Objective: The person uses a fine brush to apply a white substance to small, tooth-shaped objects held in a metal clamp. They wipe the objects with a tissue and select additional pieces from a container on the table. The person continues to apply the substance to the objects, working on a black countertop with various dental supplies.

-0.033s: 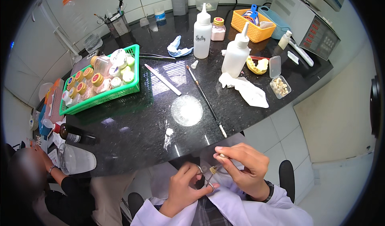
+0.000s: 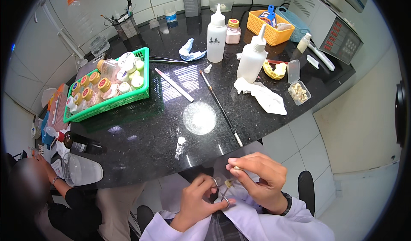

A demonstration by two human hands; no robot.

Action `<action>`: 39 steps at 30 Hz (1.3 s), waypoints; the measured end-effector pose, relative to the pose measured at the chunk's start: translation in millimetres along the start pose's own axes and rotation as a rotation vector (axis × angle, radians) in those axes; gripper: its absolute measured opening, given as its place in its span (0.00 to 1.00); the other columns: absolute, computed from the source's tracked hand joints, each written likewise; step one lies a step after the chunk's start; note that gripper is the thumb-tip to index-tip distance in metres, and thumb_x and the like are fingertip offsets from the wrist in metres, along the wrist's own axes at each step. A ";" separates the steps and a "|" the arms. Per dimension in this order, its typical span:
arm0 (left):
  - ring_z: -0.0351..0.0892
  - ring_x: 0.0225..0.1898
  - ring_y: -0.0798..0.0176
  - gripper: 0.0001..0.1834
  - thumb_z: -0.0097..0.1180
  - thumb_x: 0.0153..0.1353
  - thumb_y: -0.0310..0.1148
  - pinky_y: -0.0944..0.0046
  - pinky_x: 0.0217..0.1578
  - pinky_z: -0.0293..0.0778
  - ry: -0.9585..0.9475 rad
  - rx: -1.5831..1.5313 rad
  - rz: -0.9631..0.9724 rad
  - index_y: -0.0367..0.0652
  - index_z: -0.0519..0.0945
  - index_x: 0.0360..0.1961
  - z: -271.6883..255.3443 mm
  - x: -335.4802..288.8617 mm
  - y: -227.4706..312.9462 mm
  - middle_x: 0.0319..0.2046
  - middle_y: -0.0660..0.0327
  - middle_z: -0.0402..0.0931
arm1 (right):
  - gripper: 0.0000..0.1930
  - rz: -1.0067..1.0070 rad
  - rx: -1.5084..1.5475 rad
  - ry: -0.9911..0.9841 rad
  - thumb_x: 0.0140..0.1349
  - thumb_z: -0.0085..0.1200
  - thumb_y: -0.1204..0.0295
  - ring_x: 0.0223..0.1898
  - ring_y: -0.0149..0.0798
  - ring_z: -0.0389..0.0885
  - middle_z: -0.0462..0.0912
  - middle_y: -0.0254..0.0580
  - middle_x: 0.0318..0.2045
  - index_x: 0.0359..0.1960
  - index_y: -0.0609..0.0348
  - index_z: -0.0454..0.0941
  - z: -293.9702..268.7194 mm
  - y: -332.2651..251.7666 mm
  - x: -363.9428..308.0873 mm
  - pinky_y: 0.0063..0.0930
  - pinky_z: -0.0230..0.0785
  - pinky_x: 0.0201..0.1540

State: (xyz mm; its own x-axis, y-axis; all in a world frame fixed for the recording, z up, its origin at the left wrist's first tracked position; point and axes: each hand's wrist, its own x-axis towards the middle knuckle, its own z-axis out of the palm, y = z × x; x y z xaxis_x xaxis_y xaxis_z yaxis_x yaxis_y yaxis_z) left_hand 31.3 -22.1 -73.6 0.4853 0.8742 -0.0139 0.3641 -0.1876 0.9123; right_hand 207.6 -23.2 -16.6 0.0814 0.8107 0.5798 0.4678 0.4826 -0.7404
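Observation:
Low in the head view, in front of the table edge, my left hand is closed on a metal scissor-handled tool, its fingers at the two ring handles. A small yellowish piece shows at the tool's middle; whether it is attached cannot be made out. My right hand is just to the right and slightly higher, pinching a small off-white tooth-like piece between thumb and fingers. Part of the tool's working end lies hidden behind this hand.
On the black table lie a brush, a pink-white stick and white powder. A green basket of jars stands left, squeeze bottles behind, a box of small teeth right. Another person sits at left.
My right hand's fingertips have shifted very slightly left and down with the small piece. The tool in my left hand has turned a little. Nothing on the table has moved.

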 end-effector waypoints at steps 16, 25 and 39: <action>0.71 0.21 0.68 0.17 0.63 0.52 0.41 0.67 0.23 0.66 -0.335 -0.114 0.041 0.40 0.71 0.31 7.8 0.8 -8.2 0.30 0.64 0.67 | 0.10 0.125 -0.492 0.478 0.51 0.61 0.78 0.36 0.35 0.71 0.78 0.35 0.30 0.36 0.61 0.83 -87.4 32.2 17.7 0.25 0.62 0.42; 0.66 0.27 0.65 0.16 0.58 0.57 0.39 0.67 0.30 0.65 -0.480 -0.202 -0.032 0.37 0.69 0.32 25.1 15.4 -25.8 0.29 0.59 0.64 | 0.08 0.226 -0.657 0.241 0.51 0.61 0.74 0.35 0.34 0.68 0.78 0.35 0.27 0.34 0.57 0.84 -144.9 68.6 64.7 0.26 0.61 0.41; 0.70 0.29 0.55 0.16 0.59 0.54 0.37 0.61 0.30 0.66 -0.521 -0.031 0.001 0.38 0.66 0.27 40.4 38.0 -39.5 0.28 0.54 0.67 | 0.08 0.354 -0.668 0.016 0.52 0.59 0.73 0.34 0.34 0.70 0.76 0.35 0.25 0.34 0.57 0.82 -177.0 56.0 92.0 0.28 0.62 0.37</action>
State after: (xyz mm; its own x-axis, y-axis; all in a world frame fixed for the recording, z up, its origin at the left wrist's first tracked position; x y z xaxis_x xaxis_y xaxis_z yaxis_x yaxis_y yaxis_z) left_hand 67.5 0.4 -126.7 0.8197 0.5339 -0.2076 0.3437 -0.1685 0.9238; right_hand 397.1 19.7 55.5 0.3366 0.8725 0.3543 0.8450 -0.1138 -0.5225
